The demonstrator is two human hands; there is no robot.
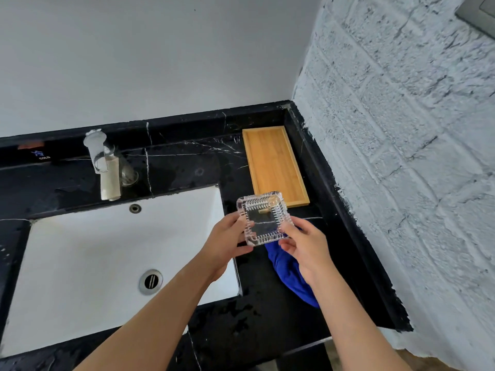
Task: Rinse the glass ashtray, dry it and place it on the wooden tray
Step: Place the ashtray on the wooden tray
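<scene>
The square cut-glass ashtray [263, 218] is held in the air above the black counter, just right of the sink's corner. My left hand [227, 242] grips its left edge and my right hand [305, 247] grips its lower right edge. A blue cloth [290, 274] lies on the counter under my right hand and wrist, partly hidden. The wooden tray [273, 162] lies flat on the counter behind the ashtray, near the corner of the walls, with nothing on it.
A white rectangular sink [93, 253] with a metal drain [150, 281] fills the left. A chrome tap [103, 162] stands behind it. The black marble counter [187, 162] is wet in patches. A rough white brick wall [401, 156] borders the right.
</scene>
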